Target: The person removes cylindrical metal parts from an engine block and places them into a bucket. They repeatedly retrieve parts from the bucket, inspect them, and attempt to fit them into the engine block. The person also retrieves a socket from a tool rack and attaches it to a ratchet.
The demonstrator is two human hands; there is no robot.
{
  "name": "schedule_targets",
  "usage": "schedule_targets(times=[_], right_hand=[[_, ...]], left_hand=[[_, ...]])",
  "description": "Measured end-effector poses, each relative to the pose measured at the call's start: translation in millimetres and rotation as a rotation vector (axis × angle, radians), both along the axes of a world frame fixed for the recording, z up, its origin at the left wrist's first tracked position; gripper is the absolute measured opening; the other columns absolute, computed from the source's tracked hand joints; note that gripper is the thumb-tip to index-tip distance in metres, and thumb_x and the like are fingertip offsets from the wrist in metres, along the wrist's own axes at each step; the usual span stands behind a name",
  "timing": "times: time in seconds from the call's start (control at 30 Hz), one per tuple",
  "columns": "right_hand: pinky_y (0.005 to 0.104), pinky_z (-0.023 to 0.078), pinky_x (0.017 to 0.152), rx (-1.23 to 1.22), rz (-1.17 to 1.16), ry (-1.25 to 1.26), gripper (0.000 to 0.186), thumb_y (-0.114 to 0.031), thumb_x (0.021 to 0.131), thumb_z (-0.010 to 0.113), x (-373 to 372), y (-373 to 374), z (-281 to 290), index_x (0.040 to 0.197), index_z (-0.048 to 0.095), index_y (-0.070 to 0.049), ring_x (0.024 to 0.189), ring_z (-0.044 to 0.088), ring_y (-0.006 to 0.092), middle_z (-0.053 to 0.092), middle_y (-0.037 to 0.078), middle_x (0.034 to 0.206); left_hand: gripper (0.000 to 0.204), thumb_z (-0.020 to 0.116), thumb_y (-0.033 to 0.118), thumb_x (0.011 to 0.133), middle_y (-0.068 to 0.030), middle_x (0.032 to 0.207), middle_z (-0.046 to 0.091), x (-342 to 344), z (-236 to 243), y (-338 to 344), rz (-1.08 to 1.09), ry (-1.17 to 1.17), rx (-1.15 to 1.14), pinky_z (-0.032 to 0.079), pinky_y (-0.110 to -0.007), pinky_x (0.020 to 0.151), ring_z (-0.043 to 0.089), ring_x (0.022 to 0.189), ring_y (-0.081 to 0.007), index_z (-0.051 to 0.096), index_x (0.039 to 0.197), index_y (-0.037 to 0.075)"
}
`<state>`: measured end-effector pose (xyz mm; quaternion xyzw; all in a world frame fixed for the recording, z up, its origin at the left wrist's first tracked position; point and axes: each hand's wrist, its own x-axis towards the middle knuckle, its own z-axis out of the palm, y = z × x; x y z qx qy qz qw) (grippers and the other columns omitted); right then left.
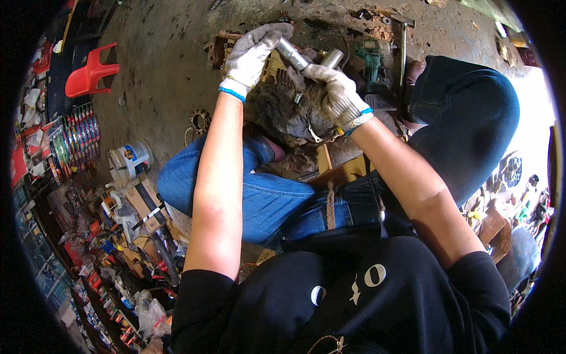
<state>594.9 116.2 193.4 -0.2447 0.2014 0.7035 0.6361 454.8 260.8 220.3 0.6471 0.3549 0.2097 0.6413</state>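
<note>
Between my gloved hands is a stepped silver metal cylinder (292,54), which looks like a long socket. The fingers of my left hand (252,54) close round its far-left end. My right hand (337,93) grips its nearer end with thumb and fingers. A second shiny metal cylinder (332,58) sticks up just beyond my right knuckles; I cannot tell whether that hand also holds it. Below both hands lies a dark, greasy machine part (280,109), partly hidden by the right glove.
A green power tool (372,59) and a long-handled hammer (403,44) lie right of the work. A metal ring (200,121) is on the floor at left. Farther left stand a red plastic chair (93,72) and a clear bucket (130,160), with cluttered goods nearby. My bent legs flank the work.
</note>
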Motion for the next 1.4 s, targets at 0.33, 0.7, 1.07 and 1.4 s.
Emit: schedule_targets(times=[0.33, 0.7, 1.07, 1.4], right_hand=[[0.0404, 0.06, 0.094, 0.003, 0.012, 0.089, 0.026, 0.005, 0.091, 0.056, 8, 2, -2, 0.114, 0.046, 0.012, 0.111, 0.064, 0.0356, 0.056, 0.024, 0.119], [0.0456, 0.06, 0.094, 0.19, 0.037, 0.011, 0.024, -0.004, 0.091, 0.064, 15, 1, -7, 0.107, 0.052, 0.009, 0.103, 0.064, 0.0329, 0.058, 0.019, 0.114], [0.0358, 0.052, 0.087, 0.193, 0.531, -0.438, 0.036, -0.019, 0.087, 0.072, 20, -2, -12, 0.118, 0.063, -0.005, 0.094, 0.063, 0.0211, 0.067, 0.005, 0.107], [0.0342, 0.049, 0.097, 0.661, 1.069, -1.626, 0.037, -0.015, 0.092, 0.063, 24, -49, -19, 0.124, 0.059, 0.001, 0.112, 0.061, 0.0206, 0.066, 0.012, 0.121]], left_hand=[[0.029, 0.064, 0.024, 0.099, -0.0056, 0.118, 0.071, 3, -8, 2, 0.021, -0.027, 0.077, 0.046, -0.029, 0.102, 0.063, 0.113, -0.0158, 0.07, 0.12, 0.005], [0.031, 0.062, 0.018, 0.098, -0.0089, 0.12, 0.07, 7, -5, 1, -0.023, 0.026, 0.084, 0.05, -0.032, 0.1, 0.066, 0.11, -0.0181, 0.066, 0.125, 0.003], [0.021, 0.065, 0.032, 0.091, -0.0019, 0.104, 0.075, 17, -4, -39, -0.06, 0.485, 0.727, 0.052, -0.038, 0.093, 0.067, 0.095, -0.0226, 0.075, 0.106, 0.021], [0.015, 0.067, 0.034, 0.074, -0.0042, 0.075, 0.07, 117, -68, -134, 0.55, 1.161, 0.719, 0.054, -0.042, 0.069, 0.066, 0.074, -0.023, 0.071, 0.07, 0.019]])
